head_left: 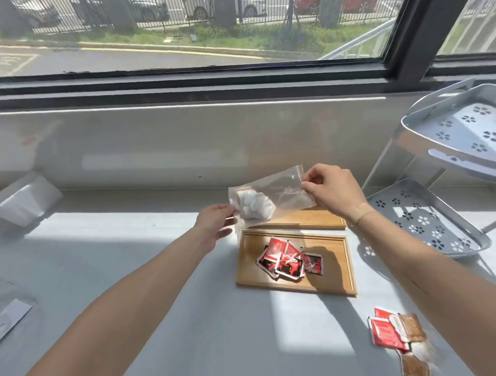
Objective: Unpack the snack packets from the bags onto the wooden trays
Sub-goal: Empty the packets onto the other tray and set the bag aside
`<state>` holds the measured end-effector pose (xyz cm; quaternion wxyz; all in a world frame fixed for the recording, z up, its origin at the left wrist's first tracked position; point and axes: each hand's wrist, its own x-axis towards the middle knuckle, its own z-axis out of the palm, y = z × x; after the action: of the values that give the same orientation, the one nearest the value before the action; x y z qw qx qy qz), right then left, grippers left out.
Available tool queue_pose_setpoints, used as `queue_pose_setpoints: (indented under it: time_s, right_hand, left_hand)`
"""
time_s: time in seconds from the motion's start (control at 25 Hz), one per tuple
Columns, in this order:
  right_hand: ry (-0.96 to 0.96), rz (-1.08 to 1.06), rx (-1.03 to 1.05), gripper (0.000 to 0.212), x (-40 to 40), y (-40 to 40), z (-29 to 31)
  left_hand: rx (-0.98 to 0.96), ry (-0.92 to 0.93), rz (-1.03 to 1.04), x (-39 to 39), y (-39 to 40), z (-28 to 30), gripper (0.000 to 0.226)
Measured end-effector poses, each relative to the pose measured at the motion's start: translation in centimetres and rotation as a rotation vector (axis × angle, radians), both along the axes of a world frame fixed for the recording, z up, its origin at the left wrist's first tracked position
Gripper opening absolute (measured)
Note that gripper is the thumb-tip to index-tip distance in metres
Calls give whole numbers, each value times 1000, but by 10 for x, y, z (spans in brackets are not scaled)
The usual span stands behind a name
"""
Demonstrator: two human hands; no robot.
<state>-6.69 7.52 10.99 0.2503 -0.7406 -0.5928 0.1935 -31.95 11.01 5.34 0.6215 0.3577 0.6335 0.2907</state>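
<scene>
I hold a clear zip bag (283, 190) in the air above the far wooden tray (324, 220). White packets (254, 206) sit bunched in the bag's left end. My left hand (214, 224) pinches that left end. My right hand (332, 189) grips the bag's right end at the zip strip. The near wooden tray (245, 268) lies below and holds several red snack packets (290, 261) in a loose pile.
More red and brown packets (395, 331) lie on the white table at the lower right. A grey perforated metal rack (427, 215) stands at the right. A white bag (25, 202) rests at the far left, with paper (6, 317) at the left edge.
</scene>
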Motion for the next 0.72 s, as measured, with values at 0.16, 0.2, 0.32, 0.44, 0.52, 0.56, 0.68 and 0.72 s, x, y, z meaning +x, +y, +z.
queue_pose_setpoints:
  time_s: [0.16,0.2,0.32,0.44,0.52,0.56,0.68,0.72]
  right_hand:
    - [68,-102,-138,7,19,26,-43]
    - [102,-132,-164,8,21,30,-54]
    - [200,-215,-226,12,24,37,-82]
    - [307,-290,-265,17,24,42,-104]
    - [411,-335,-282,17,23,45,-116]
    - [463,-353,-289,16,22,46,-120]
    - [612,-407,-304,13,18,48,-126]
    - [653,-412,-309,11,16,48,-128]
  left_hand:
    - [162,251,-115,13,41,13,18]
    - [204,310,-152,17,50,15,19]
    - [310,457,-256,31,74,21,20]
    - [411,581,-359,47,92,29,16]
    - [474,623,-392,60,99,36,13]
    - [498,642,-401,66,101,40,14]
    - [552,661,-435,81,105,48,17]
    - [561,649,-444,85,106,51,17]
